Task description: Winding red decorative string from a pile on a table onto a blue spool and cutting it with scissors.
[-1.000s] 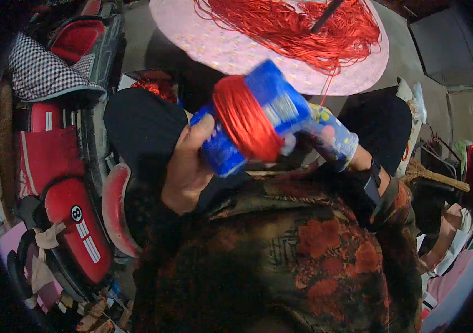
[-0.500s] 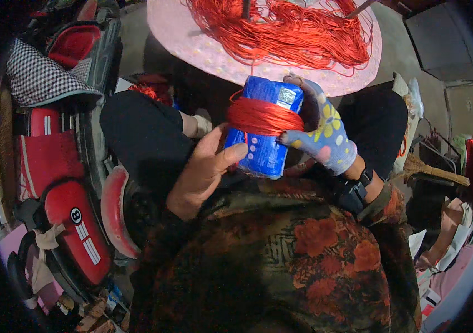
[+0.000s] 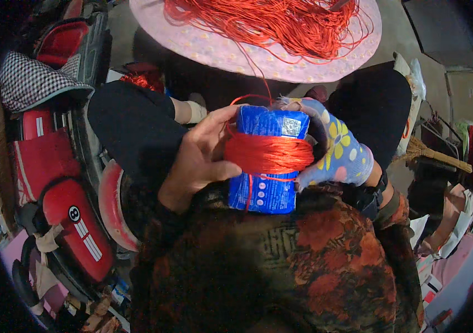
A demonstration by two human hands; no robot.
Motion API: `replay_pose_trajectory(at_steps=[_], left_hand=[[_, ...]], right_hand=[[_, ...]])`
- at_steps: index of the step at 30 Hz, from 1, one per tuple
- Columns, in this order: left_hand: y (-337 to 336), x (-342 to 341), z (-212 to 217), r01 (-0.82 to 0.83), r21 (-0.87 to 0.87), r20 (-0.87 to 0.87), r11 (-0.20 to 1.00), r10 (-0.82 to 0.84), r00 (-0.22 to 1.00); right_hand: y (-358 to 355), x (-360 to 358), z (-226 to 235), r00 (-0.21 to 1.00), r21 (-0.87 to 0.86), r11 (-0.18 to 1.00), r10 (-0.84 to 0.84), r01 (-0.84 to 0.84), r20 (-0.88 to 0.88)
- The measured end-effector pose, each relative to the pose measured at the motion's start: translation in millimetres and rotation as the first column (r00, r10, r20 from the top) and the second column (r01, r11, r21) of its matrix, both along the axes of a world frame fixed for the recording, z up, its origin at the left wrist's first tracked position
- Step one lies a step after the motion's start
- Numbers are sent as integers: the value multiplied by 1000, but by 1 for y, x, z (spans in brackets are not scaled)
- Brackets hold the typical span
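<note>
From my end I see grey floor (image 3: 398, 41), then a pink round tabletop (image 3: 333, 69) heaped with red cord (image 3: 286, 28). The cord-wound blue packet (image 3: 276, 195) is nearer the floral top (image 3: 325, 261) than before, gripped by the bare left hand (image 3: 200, 158); the gloved right hand (image 3: 341, 144) curls beside it, grip unclear.

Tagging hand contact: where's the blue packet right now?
Head view, just right of centre: the blue packet is between the bare left hand and gloved right hand, with red cord wound around its middle.

Head fisheye, facing down, near; rim unclear
</note>
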State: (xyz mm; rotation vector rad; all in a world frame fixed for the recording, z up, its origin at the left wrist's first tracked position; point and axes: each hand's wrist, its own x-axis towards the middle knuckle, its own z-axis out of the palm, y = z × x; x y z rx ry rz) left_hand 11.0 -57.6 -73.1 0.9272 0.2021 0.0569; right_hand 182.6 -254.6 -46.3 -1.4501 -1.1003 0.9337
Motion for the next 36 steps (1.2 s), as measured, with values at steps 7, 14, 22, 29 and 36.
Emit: replay_pose_trajectory(at_steps=[7, 14, 22, 29, 36], left_hand=[[6, 0, -8, -47, -40, -57, 998, 45, 997], [5, -2, -12, -37, -15, 46, 999, 37, 998], [6, 2, -4, 31, 28, 25, 999, -32, 999], [6, 1, -12, 17, 138, 34, 990, -22, 999], [1, 0, -12, 66, -21, 65, 998, -65, 996]], right_hand=[[-1, -3, -1, 998, -111, 994, -6, -1, -64], [-14, 3, -1, 927, -60, 927, -373, 371, -31], [-24, -18, 0, 949, -86, 959, -279, 269, -148], [-12, -15, 8, 975, -257, 965, -107, 54, -196], [-11, -14, -7, 995, -20, 997, -70, 69, -73]])
